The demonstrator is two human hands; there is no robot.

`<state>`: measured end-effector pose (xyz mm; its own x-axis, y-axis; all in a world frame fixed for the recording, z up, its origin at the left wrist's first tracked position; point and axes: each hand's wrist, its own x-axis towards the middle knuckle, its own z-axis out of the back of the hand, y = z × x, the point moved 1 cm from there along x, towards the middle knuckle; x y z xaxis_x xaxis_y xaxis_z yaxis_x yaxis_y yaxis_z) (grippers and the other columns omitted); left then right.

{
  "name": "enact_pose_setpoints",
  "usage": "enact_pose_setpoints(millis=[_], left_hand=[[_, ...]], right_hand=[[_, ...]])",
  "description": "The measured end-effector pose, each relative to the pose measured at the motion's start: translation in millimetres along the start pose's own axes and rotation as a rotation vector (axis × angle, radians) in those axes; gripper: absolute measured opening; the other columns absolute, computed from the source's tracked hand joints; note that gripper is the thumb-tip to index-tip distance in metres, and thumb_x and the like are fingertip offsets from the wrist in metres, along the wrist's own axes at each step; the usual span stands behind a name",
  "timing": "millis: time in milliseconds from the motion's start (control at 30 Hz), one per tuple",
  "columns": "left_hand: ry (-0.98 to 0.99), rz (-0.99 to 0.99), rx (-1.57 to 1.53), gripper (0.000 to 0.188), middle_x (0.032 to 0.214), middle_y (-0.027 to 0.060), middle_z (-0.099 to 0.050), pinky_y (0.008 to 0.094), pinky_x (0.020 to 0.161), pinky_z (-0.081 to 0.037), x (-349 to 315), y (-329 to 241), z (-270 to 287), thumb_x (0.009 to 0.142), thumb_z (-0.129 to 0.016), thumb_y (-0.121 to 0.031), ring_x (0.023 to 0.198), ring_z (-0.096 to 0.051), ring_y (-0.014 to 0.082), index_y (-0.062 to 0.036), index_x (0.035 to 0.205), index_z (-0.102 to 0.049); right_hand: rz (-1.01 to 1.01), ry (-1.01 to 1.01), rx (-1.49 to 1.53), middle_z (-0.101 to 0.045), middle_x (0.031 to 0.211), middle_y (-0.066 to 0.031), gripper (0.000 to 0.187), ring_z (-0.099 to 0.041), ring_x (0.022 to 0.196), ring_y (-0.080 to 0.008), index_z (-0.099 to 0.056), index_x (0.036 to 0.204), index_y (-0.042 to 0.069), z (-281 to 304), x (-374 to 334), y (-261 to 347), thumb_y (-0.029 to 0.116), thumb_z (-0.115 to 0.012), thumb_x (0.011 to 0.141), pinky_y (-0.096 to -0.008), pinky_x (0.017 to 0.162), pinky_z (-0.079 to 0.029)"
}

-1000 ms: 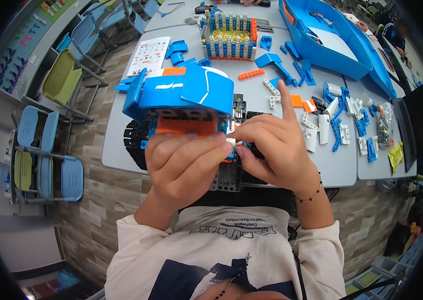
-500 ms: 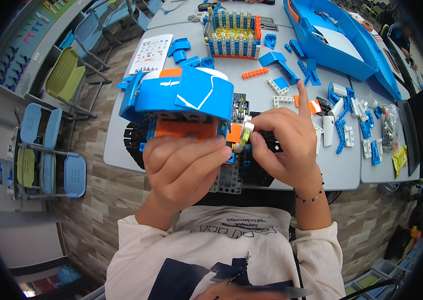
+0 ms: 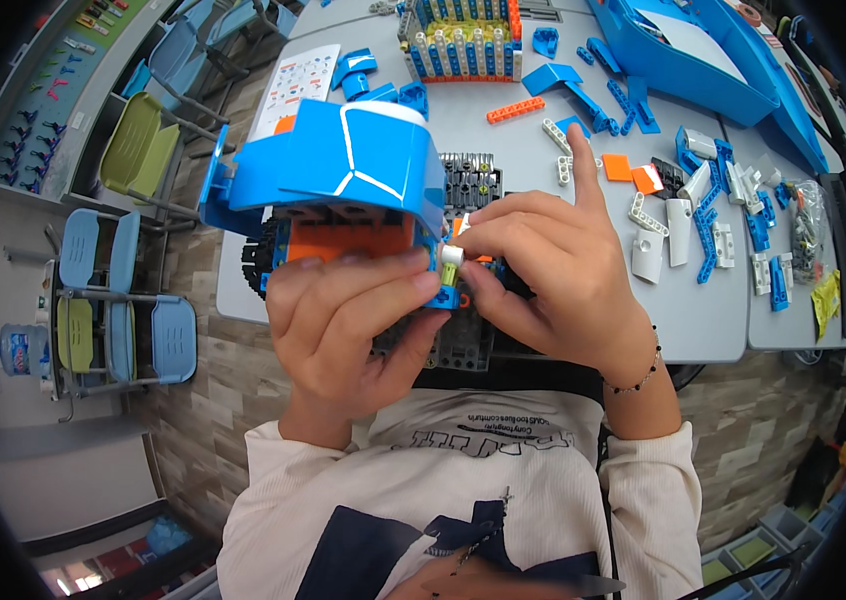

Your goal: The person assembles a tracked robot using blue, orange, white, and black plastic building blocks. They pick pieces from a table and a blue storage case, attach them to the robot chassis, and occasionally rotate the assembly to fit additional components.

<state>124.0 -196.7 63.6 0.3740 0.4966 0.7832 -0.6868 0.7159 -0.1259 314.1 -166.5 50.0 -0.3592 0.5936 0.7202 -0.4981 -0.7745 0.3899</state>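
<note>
My left hand (image 3: 348, 325) is closed around the lower edge of a blue building-brick assembly (image 3: 373, 150), which has curved panels, white stripes and an orange underside (image 3: 353, 240). It is held above a dark grey and black brick-built base (image 3: 470, 180). At the assembly's lower right corner, my right hand (image 3: 553, 270) pinches a small white and lime-green connector piece (image 3: 451, 262) between thumb and fingertips; one finger points up, away from the pinch. The connector stands against a blue block at that corner; whether it is seated there I cannot tell. My hands and the assembly hide much of the base.
Behind stands a brick-built box (image 3: 463, 55) of white, blue and orange pieces. A printed instruction sheet (image 3: 293, 85) lies at the left. Loose blue panels, an orange beam (image 3: 516, 110) and white pieces (image 3: 678, 225) lie rightward, near a blue storage bin (image 3: 688, 60) and a clear bag (image 3: 805, 235).
The assembly has shifted left and tilted. My right hand has brought the white and lime-green connector leftward to the assembly's lower right corner. The whole view has also shifted slightly.
</note>
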Motion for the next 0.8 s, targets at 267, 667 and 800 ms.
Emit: enact_pose_setpoints(millis=[267,667,800], left_hand=[[0.006,-0.018,0.035,0.029,0.102,-0.0008,-0.070,0.0291,0.079,-0.041,1.4,-0.4,1.1,0.072,-0.079,-0.017,0.086,-0.060,0.0156,-0.0151,0.100,-0.069],[-0.025,0.008,0.030,0.031,0.102,0.0026,-0.069,0.0300,0.082,-0.040,0.3,-3.5,-1.7,0.073,-0.080,-0.019,0.090,-0.061,0.0185,-0.0130,0.101,-0.067],[-0.001,0.031,0.074,0.033,0.101,0.0025,-0.068,0.0302,0.082,-0.040,0.7,-6.7,-0.6,0.074,-0.079,-0.019,0.091,-0.056,0.0195,-0.0141,0.105,-0.070]], right_hand=[[0.042,-0.039,-0.003,-0.067,0.077,0.0006,0.011,-0.066,0.079,-0.0174,-0.065,0.083,0.010,-3.6,-0.6,-1.6,0.008,-0.071,0.074,-0.0604,0.113,-0.016],[0.097,-0.110,0.012,-0.063,0.072,-0.0022,0.013,-0.063,0.074,-0.0192,-0.062,0.082,0.010,-6.4,-5.4,-7.4,0.011,-0.073,0.074,-0.0616,0.110,-0.024],[0.096,-0.102,-0.006,-0.061,0.072,-0.0019,0.014,-0.062,0.074,-0.0188,-0.062,0.083,0.010,-7.8,-6.2,-7.7,0.012,-0.073,0.074,-0.0614,0.109,-0.026]])
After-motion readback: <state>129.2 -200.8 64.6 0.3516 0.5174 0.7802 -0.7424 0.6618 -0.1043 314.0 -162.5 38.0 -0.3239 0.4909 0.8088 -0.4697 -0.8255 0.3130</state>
